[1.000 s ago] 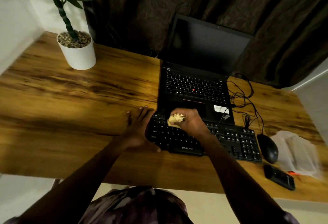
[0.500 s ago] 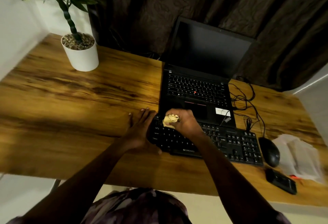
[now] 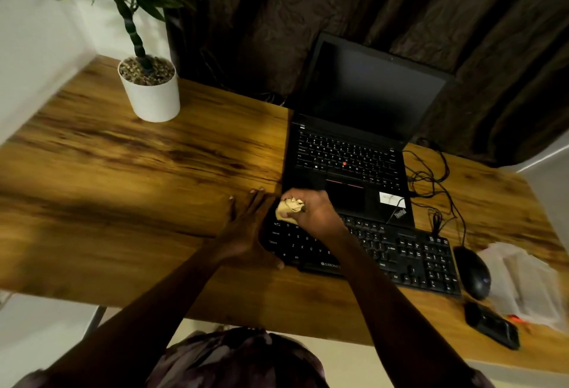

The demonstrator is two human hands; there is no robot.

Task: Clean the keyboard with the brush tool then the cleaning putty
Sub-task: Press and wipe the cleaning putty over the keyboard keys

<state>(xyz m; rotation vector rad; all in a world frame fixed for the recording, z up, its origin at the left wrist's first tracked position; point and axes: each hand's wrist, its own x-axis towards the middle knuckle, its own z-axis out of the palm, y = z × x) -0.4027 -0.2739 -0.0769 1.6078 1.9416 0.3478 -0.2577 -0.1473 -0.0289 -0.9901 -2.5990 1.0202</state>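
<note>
A black external keyboard (image 3: 397, 253) lies on the wooden desk (image 3: 129, 190) in front of a laptop. My right hand (image 3: 314, 212) grips a lump of pale yellow cleaning putty (image 3: 288, 207) over the keyboard's upper left corner. My left hand (image 3: 246, 227) lies flat with straight fingers against the keyboard's left end, thumb along its front edge. No brush is visible.
An open black laptop (image 3: 351, 153) with a dark screen stands behind the keyboard. A black mouse (image 3: 472, 277), tangled cables (image 3: 431, 178), a small black device (image 3: 491, 329) and clear plastic packaging (image 3: 523, 283) lie to the right. A potted plant (image 3: 151, 92) stands at the back left.
My right hand with the putty has shifted slightly left and up towards the keyboard's top left corner. The left hand stays in place. The camera view has moved a little.
</note>
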